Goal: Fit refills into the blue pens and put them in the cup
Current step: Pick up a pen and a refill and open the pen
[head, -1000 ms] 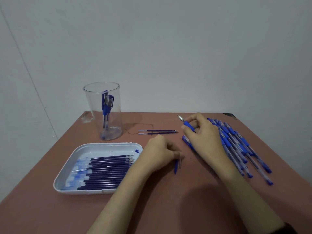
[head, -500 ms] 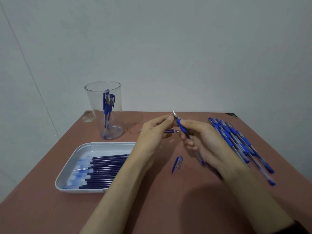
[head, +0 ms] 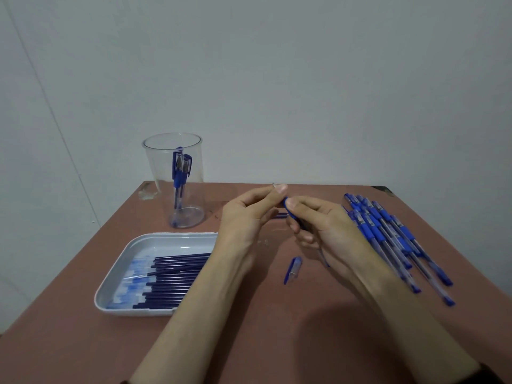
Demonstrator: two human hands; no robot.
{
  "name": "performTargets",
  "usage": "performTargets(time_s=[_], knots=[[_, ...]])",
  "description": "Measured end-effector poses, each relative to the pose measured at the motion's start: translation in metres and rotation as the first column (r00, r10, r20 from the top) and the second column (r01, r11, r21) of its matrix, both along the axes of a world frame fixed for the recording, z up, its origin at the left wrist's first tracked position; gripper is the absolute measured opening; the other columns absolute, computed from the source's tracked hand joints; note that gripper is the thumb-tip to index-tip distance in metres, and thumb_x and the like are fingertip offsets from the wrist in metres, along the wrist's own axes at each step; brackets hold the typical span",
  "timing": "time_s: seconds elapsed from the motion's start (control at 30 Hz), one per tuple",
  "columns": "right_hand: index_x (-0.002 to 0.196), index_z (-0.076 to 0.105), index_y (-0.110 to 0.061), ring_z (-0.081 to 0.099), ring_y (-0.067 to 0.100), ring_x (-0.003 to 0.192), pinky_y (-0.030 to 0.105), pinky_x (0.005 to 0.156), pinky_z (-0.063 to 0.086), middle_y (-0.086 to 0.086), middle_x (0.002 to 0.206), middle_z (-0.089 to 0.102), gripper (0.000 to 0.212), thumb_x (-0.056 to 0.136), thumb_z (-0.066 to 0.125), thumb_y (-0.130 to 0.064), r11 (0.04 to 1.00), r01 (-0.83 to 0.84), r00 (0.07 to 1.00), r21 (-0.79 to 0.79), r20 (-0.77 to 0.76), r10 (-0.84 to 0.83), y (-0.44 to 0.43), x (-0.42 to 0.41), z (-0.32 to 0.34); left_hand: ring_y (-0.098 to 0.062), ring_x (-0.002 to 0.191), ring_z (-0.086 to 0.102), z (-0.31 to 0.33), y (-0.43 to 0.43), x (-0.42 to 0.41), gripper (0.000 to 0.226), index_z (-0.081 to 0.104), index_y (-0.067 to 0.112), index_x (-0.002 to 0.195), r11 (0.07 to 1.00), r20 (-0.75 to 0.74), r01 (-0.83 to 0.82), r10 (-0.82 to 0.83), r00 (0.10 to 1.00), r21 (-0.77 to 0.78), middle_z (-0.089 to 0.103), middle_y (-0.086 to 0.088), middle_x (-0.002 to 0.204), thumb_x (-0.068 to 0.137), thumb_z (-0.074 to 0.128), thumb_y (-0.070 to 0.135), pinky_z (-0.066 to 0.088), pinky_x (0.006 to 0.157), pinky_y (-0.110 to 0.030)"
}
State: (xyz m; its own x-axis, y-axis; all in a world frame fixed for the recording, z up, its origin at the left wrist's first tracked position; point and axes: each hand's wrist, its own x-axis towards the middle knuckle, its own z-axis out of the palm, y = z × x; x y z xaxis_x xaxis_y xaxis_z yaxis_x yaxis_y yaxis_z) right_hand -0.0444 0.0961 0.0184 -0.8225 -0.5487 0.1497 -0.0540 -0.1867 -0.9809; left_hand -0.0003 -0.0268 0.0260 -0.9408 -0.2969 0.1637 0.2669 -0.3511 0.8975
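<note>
My right hand (head: 324,231) grips a blue pen (head: 286,204) by its barrel above the table's middle, tip pointing up and left. My left hand (head: 249,214) pinches the pen's tip end between thumb and fingers; the tip itself is mostly hidden. The pen's loose cap (head: 293,269) lies on the table below the hands. A clear cup (head: 177,178) at the back left holds two capped pens. A white tray (head: 144,245) at the left holds several dark blue refills (head: 171,278). Several blue pens (head: 393,239) lie in a pile at the right.
The brown table (head: 249,342) stands against a grey wall. A loose refill (head: 279,216) lies behind my hands, mostly hidden. The table's far right corner (head: 382,189) shows a dark chip.
My left hand left the cap on the table and rose to the pen's tip. My right hand lifted the pen off the pile toward the middle.
</note>
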Motion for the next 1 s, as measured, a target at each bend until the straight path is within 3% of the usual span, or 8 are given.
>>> performTargets(time_s=[0.1,0.2,0.3,0.4,0.5,0.6,0.8,1.0], knots=[[0.087,0.074,-0.013,0.032,0.010,0.044,0.023,0.042,0.020,0.004,0.059,0.051,0.018,0.081,0.064,-0.028,1.000,0.013,0.999,0.027,-0.036,-0.012,-0.001,0.000,-0.003,-0.012,0.070,0.065,-0.001,-0.001,-0.003,0.028,0.057,0.013,0.087,0.995,-0.004,0.017,-0.017,1.000,0.094,0.069,-0.006,0.086,0.068,0.077,0.015,0.053,0.072,-0.024],[0.095,0.071,-0.008,0.032,0.009,0.042,0.021,0.040,0.020,0.005,0.059,0.050,0.016,0.092,0.058,-0.017,0.996,0.090,0.996,-0.014,0.016,-0.090,-0.003,-0.002,-0.005,-0.011,0.088,0.067,0.001,0.000,-0.001,0.029,0.052,0.016,0.111,0.987,-0.019,0.112,-0.111,0.994,0.118,0.071,-0.005,0.109,0.085,0.064,0.021,0.052,0.078,-0.027],[0.097,0.072,-0.010,0.032,0.009,0.043,0.021,0.040,0.021,0.005,0.060,0.050,0.016,0.094,0.057,-0.016,0.978,0.205,0.978,-0.030,0.047,-0.204,0.001,-0.006,-0.004,-0.014,0.097,0.066,0.003,0.000,0.000,0.020,0.053,0.017,0.113,0.988,0.002,0.066,-0.067,0.998,0.139,0.073,-0.005,0.103,0.093,0.052,0.015,0.049,0.089,-0.031],[0.094,0.073,-0.013,0.034,0.011,0.045,0.023,0.043,0.021,0.003,0.060,0.053,0.015,0.093,0.059,-0.018,0.965,0.264,0.964,-0.004,0.020,-0.263,0.005,-0.009,-0.001,-0.012,0.091,0.067,0.000,-0.005,-0.002,0.018,0.058,0.017,0.104,0.995,0.012,-0.043,0.042,0.999,0.089,0.074,-0.002,0.090,0.090,0.055,0.005,0.049,0.087,-0.029],[0.095,0.072,-0.010,0.035,0.011,0.044,0.021,0.040,0.024,0.005,0.061,0.053,0.015,0.092,0.060,-0.017,0.975,0.220,0.975,0.011,0.012,-0.220,0.004,-0.008,-0.001,-0.007,0.094,0.067,-0.001,-0.005,-0.002,0.029,0.059,0.019,0.112,1.000,-0.005,-0.011,0.011,1.000,0.012,0.071,-0.001,0.105,0.089,0.057,0.002,0.052,0.086,-0.022],[0.098,0.072,-0.007,0.034,0.011,0.043,0.020,0.038,0.025,0.004,0.058,0.054,0.015,0.091,0.061,-0.016,0.985,0.169,0.986,0.044,-0.008,-0.169,0.002,-0.006,-0.002,-0.006,0.096,0.067,-0.001,-0.005,-0.001,0.033,0.058,0.016,0.119,1.000,-0.028,0.012,-0.012,1.000,-0.009,0.071,-0.001,0.107,0.089,0.058,0.005,0.052,0.084,-0.016],[0.091,0.074,-0.018,0.037,0.010,0.043,0.021,0.040,0.025,0.003,0.060,0.057,0.009,0.089,0.066,-0.021,0.967,0.192,0.978,0.165,-0.114,-0.175,0.002,-0.003,-0.002,-0.005,0.088,0.066,-0.004,-0.009,-0.002,0.023,0.068,0.018,0.106,0.991,-0.011,-0.129,0.129,0.992,-0.025,0.073,0.001,0.097,0.086,0.064,0.007,0.052,0.082,-0.017],[0.086,0.074,-0.021,0.041,0.006,0.043,0.020,0.041,0.031,0.003,0.061,0.059,0.007,0.088,0.068,-0.022,0.921,0.292,0.951,0.257,-0.185,-0.249,0.005,-0.005,-0.003,-0.003,0.086,0.064,-0.002,-0.018,-0.005,0.013,0.071,0.020,0.093,0.950,-0.006,-0.304,0.305,0.952,0.069,0.071,0.006,0.092,0.084,0.068,0.010,0.051,0.074,-0.013]])
